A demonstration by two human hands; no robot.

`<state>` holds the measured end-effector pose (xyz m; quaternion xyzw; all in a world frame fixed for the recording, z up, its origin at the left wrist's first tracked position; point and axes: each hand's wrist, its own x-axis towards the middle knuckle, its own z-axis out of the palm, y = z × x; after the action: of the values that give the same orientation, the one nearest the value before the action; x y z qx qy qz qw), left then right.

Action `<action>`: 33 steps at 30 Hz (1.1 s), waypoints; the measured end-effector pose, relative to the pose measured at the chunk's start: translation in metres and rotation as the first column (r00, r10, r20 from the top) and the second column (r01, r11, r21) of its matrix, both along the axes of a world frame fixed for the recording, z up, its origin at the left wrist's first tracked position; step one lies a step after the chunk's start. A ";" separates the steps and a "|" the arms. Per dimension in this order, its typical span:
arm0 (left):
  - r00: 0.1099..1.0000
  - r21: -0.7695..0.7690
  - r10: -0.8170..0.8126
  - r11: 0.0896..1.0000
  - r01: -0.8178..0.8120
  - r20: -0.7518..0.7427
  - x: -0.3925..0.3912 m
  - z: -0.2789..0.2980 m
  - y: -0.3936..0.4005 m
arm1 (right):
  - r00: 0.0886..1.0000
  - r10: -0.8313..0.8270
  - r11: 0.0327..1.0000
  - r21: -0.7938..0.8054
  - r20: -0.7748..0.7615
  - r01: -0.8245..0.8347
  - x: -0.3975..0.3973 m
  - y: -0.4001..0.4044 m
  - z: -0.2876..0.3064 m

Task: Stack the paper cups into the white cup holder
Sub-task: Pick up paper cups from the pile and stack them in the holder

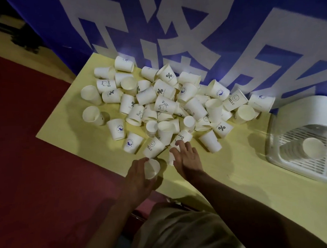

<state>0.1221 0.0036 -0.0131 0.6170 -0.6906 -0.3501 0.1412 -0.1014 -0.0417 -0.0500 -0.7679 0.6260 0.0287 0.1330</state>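
A heap of several white paper cups [163,97], many with printed marks, lies on the yellow table [249,191]. My left hand [137,177] grips one paper cup [151,169] at the table's near edge, its mouth toward me. My right hand [187,157] reaches over a lying cup [172,157] at the heap's near side, fingers curled round it, next to a "Beer" cup [182,137]. The white cup holder [303,140] stands at the right with a stack of cups [311,147] lying inside it.
A blue banner with big white characters [191,26] hangs behind the table. Red floor [37,170] lies to the left. A "HELLO" cup [152,146] lies just ahead of my left hand.
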 end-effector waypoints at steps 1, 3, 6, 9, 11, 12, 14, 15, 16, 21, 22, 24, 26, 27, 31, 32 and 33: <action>1.000 0.001 -0.002 1.000 0.002 -0.002 0.000 -0.001 0.001 | 1.000 -0.008 1.000 -0.016 0.022 0.008 -0.002 0.000 0.001; 1.000 -0.001 -0.009 1.000 0.009 -0.009 -0.004 -0.003 0.002 | 0.997 -0.019 0.998 -0.053 0.071 0.023 -0.012 0.001 0.005; 0.999 0.023 -0.026 0.999 0.027 -0.028 -0.018 -0.001 -0.003 | 0.984 -0.068 0.995 -0.063 0.164 0.079 -0.039 0.006 0.012; 0.998 0.103 -0.053 0.993 0.056 -0.034 -0.040 -0.001 -0.015 | 0.969 -0.147 0.987 -0.032 0.201 0.156 -0.073 0.019 0.019; 0.995 0.086 -0.097 0.991 0.099 -0.029 -0.058 0.001 -0.020 | 0.946 -0.216 0.976 0.021 0.243 0.218 -0.099 0.033 0.024; 0.986 0.034 -0.165 0.986 0.166 -0.035 -0.067 0.001 -0.021 | 0.933 -0.250 0.968 0.043 0.259 0.247 -0.111 0.041 0.027; 0.945 -0.085 -0.326 0.942 0.325 -0.006 -0.088 -0.002 -0.021 | 0.910 -0.316 0.949 0.075 0.270 0.307 -0.137 0.056 0.033; 0.933 -0.091 -0.360 0.929 0.359 0.000 -0.098 -0.002 -0.021 | 0.893 -0.347 0.938 0.095 0.285 0.334 -0.149 0.063 0.036; 0.937 -0.066 -0.350 0.935 0.349 -0.005 -0.108 0.000 -0.023 | 0.873 -0.374 0.927 0.111 0.312 0.357 -0.160 0.070 0.038; 0.907 0.064 -0.420 0.906 0.418 0.026 -0.145 -0.001 -0.025 | 0.789 -0.448 0.894 0.183 0.420 0.410 -0.203 0.093 0.052; 0.901 0.071 -0.434 0.900 0.431 0.025 -0.152 0.001 -0.025 | 0.774 -0.459 0.888 0.193 0.436 0.417 -0.208 0.097 0.055; 0.882 0.047 -0.470 0.882 0.469 0.032 -0.167 0.002 -0.024 | 0.740 -0.480 0.875 0.198 0.471 0.441 -0.220 0.101 0.064; 0.865 0.035 -0.501 0.865 0.500 0.031 -0.183 0.006 -0.025 | 0.696 -0.504 0.859 0.216 0.511 0.464 -0.230 0.104 0.072; 0.858 0.035 -0.513 0.858 0.512 0.024 -0.192 0.009 -0.025 | 0.653 -0.522 0.847 0.242 0.549 0.474 -0.235 0.106 0.077; 0.830 -0.009 -0.558 0.830 0.558 -0.024 -0.236 0.026 -0.029 | 0.512 -0.539 0.825 0.296 0.670 0.481 -0.253 0.107 0.093; 0.818 -0.019 -0.574 0.819 0.574 -0.032 -0.247 0.031 -0.029 | 0.513 -0.529 0.830 0.288 0.676 0.477 -0.257 0.107 0.095; 0.809 -0.030 -0.587 0.810 0.586 -0.037 -0.259 0.036 -0.030 | 0.533 -0.514 0.840 0.267 0.672 0.473 -0.261 0.107 0.096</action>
<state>-0.1369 -0.0263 0.0226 0.3648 -0.8468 -0.3842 0.0468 -0.3621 0.0653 0.0460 -0.5031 0.7113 -0.2974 0.3903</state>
